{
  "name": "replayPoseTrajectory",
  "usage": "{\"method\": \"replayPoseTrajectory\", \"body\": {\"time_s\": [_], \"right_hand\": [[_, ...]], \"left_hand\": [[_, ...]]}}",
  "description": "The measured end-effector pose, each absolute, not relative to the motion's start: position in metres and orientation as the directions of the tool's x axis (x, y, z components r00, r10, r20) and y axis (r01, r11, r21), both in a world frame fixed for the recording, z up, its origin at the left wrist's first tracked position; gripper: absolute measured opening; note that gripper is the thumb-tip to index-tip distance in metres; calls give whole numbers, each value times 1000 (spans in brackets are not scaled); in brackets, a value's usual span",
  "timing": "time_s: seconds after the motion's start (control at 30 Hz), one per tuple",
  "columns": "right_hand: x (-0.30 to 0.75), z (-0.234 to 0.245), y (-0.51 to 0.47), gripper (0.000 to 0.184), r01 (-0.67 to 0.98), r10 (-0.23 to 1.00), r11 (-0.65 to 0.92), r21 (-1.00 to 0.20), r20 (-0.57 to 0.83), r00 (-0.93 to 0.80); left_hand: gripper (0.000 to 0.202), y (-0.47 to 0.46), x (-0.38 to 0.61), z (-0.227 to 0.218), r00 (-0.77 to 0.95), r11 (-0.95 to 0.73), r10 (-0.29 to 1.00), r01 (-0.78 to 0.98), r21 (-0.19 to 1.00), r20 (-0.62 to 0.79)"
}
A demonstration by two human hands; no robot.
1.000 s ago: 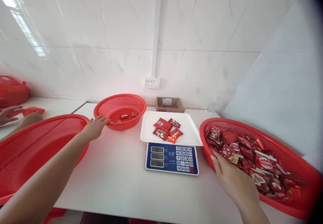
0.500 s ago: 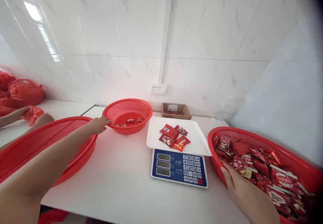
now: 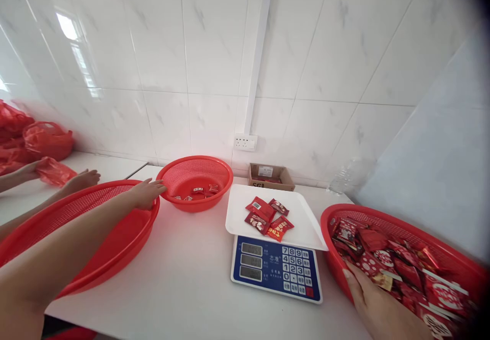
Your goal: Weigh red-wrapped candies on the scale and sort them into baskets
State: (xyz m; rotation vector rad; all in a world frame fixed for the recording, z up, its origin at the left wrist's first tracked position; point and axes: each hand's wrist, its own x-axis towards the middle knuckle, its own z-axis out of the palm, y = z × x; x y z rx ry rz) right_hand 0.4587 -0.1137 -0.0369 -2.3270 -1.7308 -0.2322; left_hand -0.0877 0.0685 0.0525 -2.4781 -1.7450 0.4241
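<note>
My left hand reaches over the large red basket at the left, fingers stretched out beside the rim of the smaller red basket. A few small wrapped sweets lie in the smaller one. On the right, my right hand is at the near rim of another red basket full of red snack packets; its thumb shows outside while the other fingers are mostly hidden. Between my hands stands a digital scale. Several red packets lie on its white tray.
An open cardboard box and a clear plastic container stand against the tiled wall. At far left, another person's hands handle a red plastic bag near filled red bags. A wall socket is above the table.
The view has shifted slightly, moving the scene down and right. My hands stay near the same baskets. The other person's nearer hand has moved away from the red bag.
</note>
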Motion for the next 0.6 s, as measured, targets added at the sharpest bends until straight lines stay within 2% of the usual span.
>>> {"method": "replayPoseTrajectory", "body": {"time_s": [0.23,0.43,0.6], "right_hand": [[460,-40,-114,57,955,929,-278,-105,225,296],[464,-47,-114,49,963,921,-234,-134,288,264],[464,-48,-113,48,969,913,-215,-123,327,244]], "left_hand": [[27,74,-90,65,319,-363,927,897,-253,-197],[47,73,-101,53,219,-235,971,951,-204,-96],[54,76,-118,42,33,-31,999,989,-143,8]]}}
